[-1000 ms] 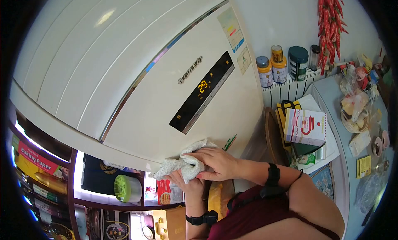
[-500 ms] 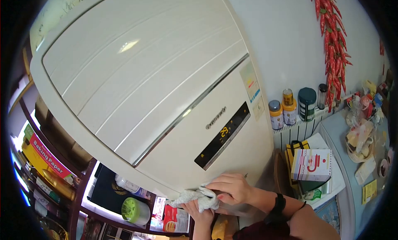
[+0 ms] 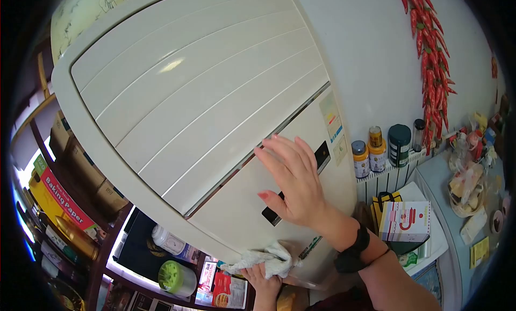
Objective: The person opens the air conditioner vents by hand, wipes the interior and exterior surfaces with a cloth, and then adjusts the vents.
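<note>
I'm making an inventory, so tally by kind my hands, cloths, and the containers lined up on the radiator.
Hands: 2
Cloth: 1
Yellow jars: 2
Gold can: 1
Green tub: 1
Black-lidded jar: 1
Total: 8

A string of red chilies point(image 3: 431, 69) hangs at two o'clock. Lidded jars point(image 3: 378, 158) stand at three, a patterned box point(image 3: 406, 219) at four, and a green-topped tub point(image 3: 178, 277) at seven.

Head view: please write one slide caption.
Left hand holds a pale cloth at the edge of a white appliance; the right hand partly covers its dark display.
</note>
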The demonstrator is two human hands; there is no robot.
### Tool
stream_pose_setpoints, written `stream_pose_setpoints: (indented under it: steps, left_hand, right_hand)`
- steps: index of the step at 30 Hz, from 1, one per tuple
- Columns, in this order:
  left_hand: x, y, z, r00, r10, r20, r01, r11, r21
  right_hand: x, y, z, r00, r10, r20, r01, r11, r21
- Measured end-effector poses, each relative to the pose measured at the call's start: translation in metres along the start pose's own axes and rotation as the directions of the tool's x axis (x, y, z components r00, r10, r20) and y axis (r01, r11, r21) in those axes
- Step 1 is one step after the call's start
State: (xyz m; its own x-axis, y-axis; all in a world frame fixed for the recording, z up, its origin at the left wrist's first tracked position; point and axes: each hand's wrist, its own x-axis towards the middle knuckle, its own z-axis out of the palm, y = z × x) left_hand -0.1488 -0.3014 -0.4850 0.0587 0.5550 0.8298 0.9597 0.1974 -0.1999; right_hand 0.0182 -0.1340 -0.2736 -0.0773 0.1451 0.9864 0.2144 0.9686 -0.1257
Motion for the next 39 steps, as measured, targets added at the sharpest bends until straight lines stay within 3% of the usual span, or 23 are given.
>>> stream_pose_setpoints:
  steps: [5, 14, 20, 26, 27, 30, 32, 39]
  left_hand:
    - [-0.002, 0.0, 0.004, 1.0, 0.003, -0.008, -0.003, 0.999, 0.042]
    - [-0.01, -0.002, 0.008, 1.0, 0.001, 0.02, -0.002, 0.999, 0.049]
    - [-0.007, -0.002, 0.005, 0.998, -0.022, 0.053, 0.022, 1.0, 0.003]
    - [-0.022, -0.009, 0.009, 0.988, -0.048, 0.149, 0.042, 0.998, 0.047]
    - [-0.019, -0.008, 0.009, 0.984, -0.071, 0.162, 0.062, 0.996, 0.063]
    - [-0.01, -0.001, 0.007, 0.997, -0.043, 0.063, 0.051, 0.99, -0.128]
    - [-0.01, -0.001, 0.007, 0.999, -0.035, 0.038, 0.039, 0.991, -0.128]
    - [-0.019, -0.006, 0.013, 1.0, 0.003, 0.016, -0.001, 0.992, -0.127]
  right_hand:
    - [0.028, 0.001, 0.0, 0.998, -0.056, 0.023, 0.058, 0.992, -0.11]
    - [0.036, 0.003, 0.001, 0.998, -0.066, 0.007, 0.067, 0.987, -0.145]
    - [0.058, 0.015, 0.001, 0.972, -0.208, -0.113, 0.186, 0.967, -0.176]
    - [0.077, 0.029, -0.001, 0.931, -0.355, -0.086, 0.337, 0.926, -0.171]
    - [0.078, 0.03, -0.002, 0.932, -0.354, -0.07, 0.34, 0.926, -0.161]
    - [0.073, 0.029, -0.004, 0.946, -0.323, -0.036, 0.317, 0.941, -0.115]
    - [0.069, 0.027, -0.005, 0.963, -0.266, -0.031, 0.264, 0.962, -0.067]
    - [0.088, 0.03, -0.01, 0.982, -0.163, -0.097, 0.144, 0.972, -0.184]
